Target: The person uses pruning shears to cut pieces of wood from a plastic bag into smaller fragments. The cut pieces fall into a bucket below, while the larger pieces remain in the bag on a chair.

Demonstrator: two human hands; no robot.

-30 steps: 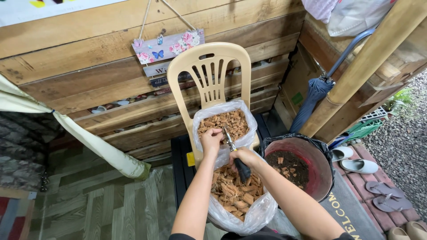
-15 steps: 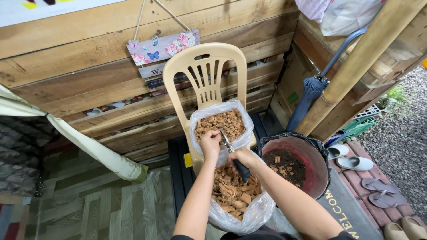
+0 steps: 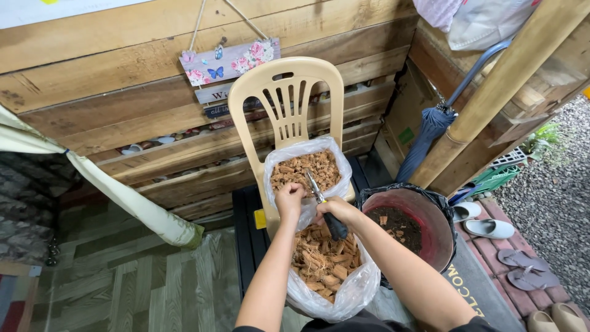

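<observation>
Head view, looking down. Nearest the person, a clear plastic bag (image 3: pixel 335 280) of brown bark chips sits open below both forearms. Right hand (image 3: pixel 337 211) is closed around the dark handle of a pair of pruning shears (image 3: pixel 324 206), blades pointing up and away over the far bag. Left hand (image 3: pixel 289 201) is closed in a pinch just beside the blades; whatever it holds is too small to identify. To the right of the near bag, touching it, stands a reddish pot (image 3: pixel 424 230) lined with black plastic, holding dark soil and a few chips. Beyond the hands, a second clear bag (image 3: pixel 307 169) of chips rests on the seat of a cream plastic chair (image 3: pixel 286 98). Right of the pot, sandals (image 3: pixel 488 227) lie on the ground. A folded dark umbrella (image 3: pixel 430 132) leans by a bamboo post (image 3: pixel 498 92). Farthest, a flowered sign (image 3: pixel 230 61) hangs on the wooden plank wall (image 3: pixel 110 98).
</observation>
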